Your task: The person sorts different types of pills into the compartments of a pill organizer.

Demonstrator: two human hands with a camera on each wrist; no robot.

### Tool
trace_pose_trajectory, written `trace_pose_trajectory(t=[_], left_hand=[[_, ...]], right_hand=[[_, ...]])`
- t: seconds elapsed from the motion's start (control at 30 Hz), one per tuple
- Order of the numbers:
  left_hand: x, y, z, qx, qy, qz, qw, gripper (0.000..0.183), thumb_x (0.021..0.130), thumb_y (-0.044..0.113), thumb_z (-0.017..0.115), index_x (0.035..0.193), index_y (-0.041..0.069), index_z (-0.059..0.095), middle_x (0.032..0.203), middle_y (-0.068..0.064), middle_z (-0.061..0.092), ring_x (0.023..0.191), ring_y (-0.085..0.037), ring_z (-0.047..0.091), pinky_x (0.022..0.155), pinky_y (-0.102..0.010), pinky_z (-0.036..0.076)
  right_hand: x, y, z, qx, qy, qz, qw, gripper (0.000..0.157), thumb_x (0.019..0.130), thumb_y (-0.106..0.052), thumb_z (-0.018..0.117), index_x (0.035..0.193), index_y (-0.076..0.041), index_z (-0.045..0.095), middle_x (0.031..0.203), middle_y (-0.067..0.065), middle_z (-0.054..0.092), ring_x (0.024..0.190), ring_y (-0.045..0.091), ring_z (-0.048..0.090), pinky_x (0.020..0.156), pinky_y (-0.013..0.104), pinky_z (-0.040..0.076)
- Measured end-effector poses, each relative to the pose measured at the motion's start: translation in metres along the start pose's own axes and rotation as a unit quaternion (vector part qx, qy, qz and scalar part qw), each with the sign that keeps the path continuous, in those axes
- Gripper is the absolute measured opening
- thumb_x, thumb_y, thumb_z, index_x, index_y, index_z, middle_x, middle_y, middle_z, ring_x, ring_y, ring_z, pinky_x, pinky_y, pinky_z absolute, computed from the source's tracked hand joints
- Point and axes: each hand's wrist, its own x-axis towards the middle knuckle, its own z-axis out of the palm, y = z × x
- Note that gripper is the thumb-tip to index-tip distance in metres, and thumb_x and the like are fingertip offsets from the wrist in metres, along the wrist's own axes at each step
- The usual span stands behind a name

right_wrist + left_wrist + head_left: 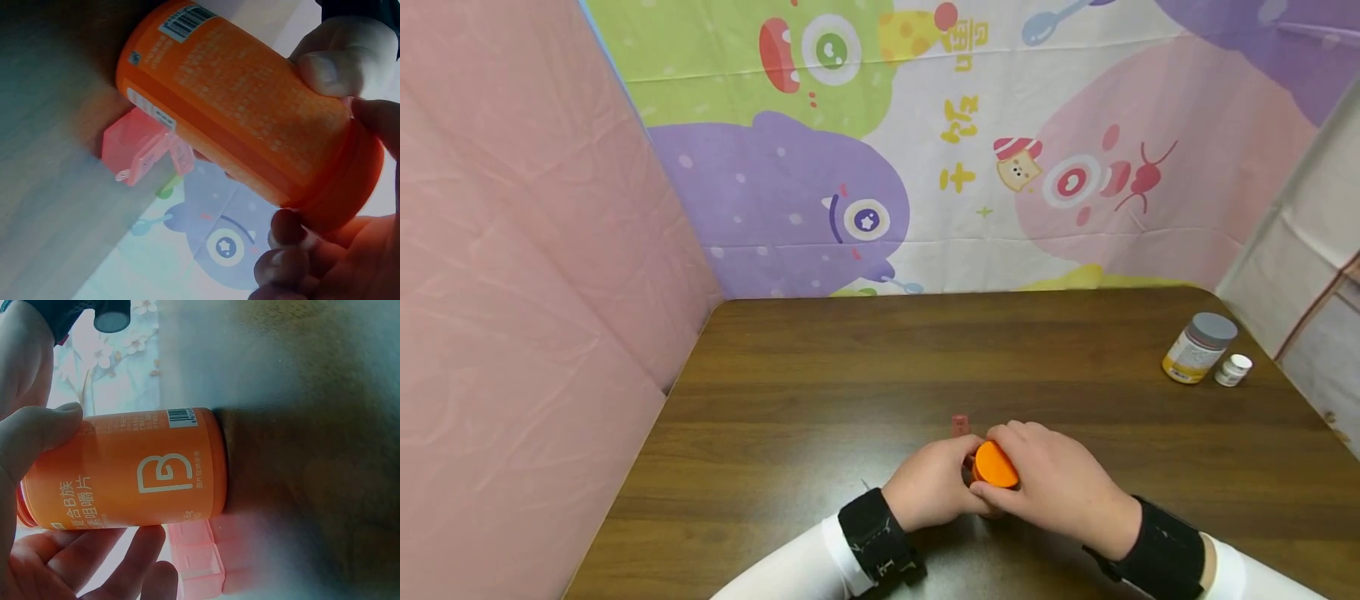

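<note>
An orange vitamin bottle (pixel 125 469) with white lettering stands on the table between the hands. My left hand (pixel 932 483) holds its body, thumb on one side and fingers on the other in the left wrist view. The fingers and thumb of my right hand (pixel 1052 483) grip the round orange cap (pixel 996 465) at the top. In the right wrist view the cap (pixel 347 181) sits on the bottle. Just beyond the bottle is a small translucent pink pill box (pixel 134 144) with a raised lid flap; the head view shows only part of it.
A supplement jar (pixel 1198 348) with a grey lid stands at the table's far right, beside a small white bottle (pixel 1233 370). The brown wooden table (pixel 790 375) meets a cartoon-printed cloth (pixel 955 242) at the back. A pink cloth (pixel 527 292) hangs on the left.
</note>
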Motion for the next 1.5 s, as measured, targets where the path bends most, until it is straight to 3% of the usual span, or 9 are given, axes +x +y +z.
trace_pose_trajectory(t=[0.13, 0.4, 0.5, 0.6, 0.7, 0.83, 1.23, 1.37, 1.5], left_hand=[[-0.001, 0.000, 0.000, 0.005, 0.000, 0.004, 1.0000, 0.043, 0.072, 0.038, 0.083, 0.106, 0.024, 0.061, 0.086, 0.017, 0.061, 0.072, 0.001, 0.053, 0.067, -0.017, 0.049], [-0.003, -0.001, 0.000, -0.003, 0.001, 0.006, 1.0000, 0.053, 0.074, 0.044, 0.080, 0.119, 0.024, 0.061, 0.093, 0.017, 0.063, 0.077, 0.000, 0.056, 0.071, -0.018, 0.049], [-0.002, -0.001, 0.000, 0.000, 0.001, 0.005, 1.0000, 0.054, 0.073, 0.045, 0.080, 0.119, 0.025, 0.060, 0.092, 0.017, 0.064, 0.077, 0.000, 0.056, 0.070, -0.019, 0.049], [-0.002, 0.000, 0.000, 0.012, 0.000, 0.003, 0.9999, 0.051, 0.073, 0.042, 0.082, 0.115, 0.024, 0.061, 0.092, 0.017, 0.064, 0.076, 0.002, 0.055, 0.070, -0.019, 0.050], [-0.001, 0.001, 0.000, 0.013, -0.001, -0.002, 0.9999, 0.045, 0.071, 0.038, 0.083, 0.108, 0.023, 0.061, 0.088, 0.017, 0.063, 0.073, 0.001, 0.054, 0.068, -0.018, 0.049], [-0.001, 0.002, 0.001, 0.008, -0.001, -0.006, 0.9999, 0.043, 0.070, 0.036, 0.084, 0.104, 0.024, 0.061, 0.085, 0.017, 0.061, 0.071, 0.000, 0.053, 0.068, -0.018, 0.049], [0.001, 0.001, 0.000, -0.008, -0.004, 0.012, 0.9999, 0.050, 0.074, 0.045, 0.081, 0.117, 0.028, 0.061, 0.096, 0.018, 0.063, 0.079, 0.000, 0.056, 0.070, -0.019, 0.049], [0.000, 0.001, 0.001, -0.005, -0.005, 0.008, 0.9999, 0.054, 0.073, 0.045, 0.081, 0.119, 0.026, 0.060, 0.098, 0.016, 0.065, 0.080, 0.001, 0.057, 0.072, -0.020, 0.050], [0.001, 0.002, 0.002, 0.004, -0.003, -0.001, 1.0000, 0.051, 0.073, 0.041, 0.082, 0.115, 0.022, 0.061, 0.094, 0.015, 0.065, 0.078, 0.000, 0.056, 0.074, -0.021, 0.051]], right_hand=[[-0.001, -0.003, 0.000, 0.000, 0.000, -0.009, 1.000, 0.043, 0.080, -0.053, 0.071, 0.105, -0.020, 0.061, 0.082, -0.012, 0.050, 0.069, 0.006, 0.044, 0.058, 0.022, 0.045], [0.000, 0.000, -0.007, 0.028, -0.022, -0.080, 0.996, 0.053, 0.076, -0.029, 0.070, 0.126, -0.017, 0.057, 0.110, -0.011, 0.058, 0.088, 0.005, 0.045, 0.074, 0.028, 0.050], [-0.001, 0.003, -0.009, 0.025, -0.021, -0.095, 0.995, 0.058, 0.075, -0.029, 0.071, 0.130, -0.016, 0.055, 0.119, -0.009, 0.057, 0.092, 0.006, 0.045, 0.078, 0.031, 0.050], [-0.002, 0.002, -0.008, 0.014, -0.010, -0.075, 0.997, 0.060, 0.079, -0.042, 0.072, 0.130, -0.013, 0.055, 0.116, -0.005, 0.057, 0.090, 0.007, 0.047, 0.077, 0.031, 0.051], [-0.003, 0.000, -0.006, -0.001, 0.000, -0.033, 0.999, 0.059, 0.079, -0.056, 0.070, 0.118, -0.014, 0.059, 0.099, -0.006, 0.057, 0.081, 0.007, 0.048, 0.069, 0.028, 0.052], [-0.004, -0.002, -0.004, -0.012, 0.006, -0.009, 1.000, 0.050, 0.078, -0.057, 0.071, 0.107, -0.017, 0.061, 0.086, -0.010, 0.053, 0.071, 0.007, 0.044, 0.060, 0.024, 0.048], [-0.002, 0.007, -0.011, 0.021, -0.021, -0.117, 0.993, 0.049, 0.075, -0.024, 0.070, 0.124, -0.022, 0.062, 0.106, -0.008, 0.055, 0.086, 0.007, 0.045, 0.072, 0.029, 0.049], [-0.003, 0.009, -0.013, 0.016, -0.029, -0.112, 0.993, 0.055, 0.078, -0.032, 0.072, 0.130, -0.022, 0.057, 0.119, -0.004, 0.055, 0.094, 0.010, 0.049, 0.079, 0.033, 0.052], [-0.004, 0.006, -0.009, -0.004, -0.013, -0.050, 0.999, 0.058, 0.080, -0.057, 0.069, 0.122, -0.017, 0.059, 0.101, -0.006, 0.056, 0.081, 0.008, 0.049, 0.069, 0.028, 0.053]])
